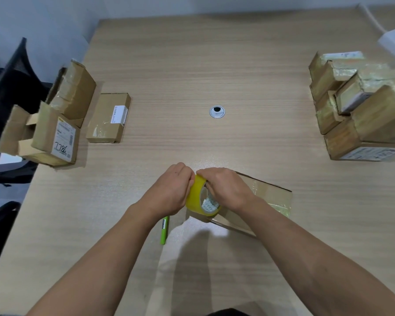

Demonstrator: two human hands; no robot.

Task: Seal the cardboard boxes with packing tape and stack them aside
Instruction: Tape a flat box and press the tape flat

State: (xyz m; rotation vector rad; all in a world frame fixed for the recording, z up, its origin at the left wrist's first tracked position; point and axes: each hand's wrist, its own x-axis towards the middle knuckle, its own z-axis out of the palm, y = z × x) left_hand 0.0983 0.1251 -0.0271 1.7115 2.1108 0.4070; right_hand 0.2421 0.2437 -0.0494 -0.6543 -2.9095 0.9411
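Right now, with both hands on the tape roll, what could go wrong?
Both the left hand and right hand grip the tape roll, so neither holds the cardboard box; it may slide when tape is pulled. The green pen lies just under the left wrist and could be knocked away.

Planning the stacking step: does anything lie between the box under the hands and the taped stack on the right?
Nothing visible does: only bare table separates the box from the taped stack. The green pen lies left of the box, off that path.
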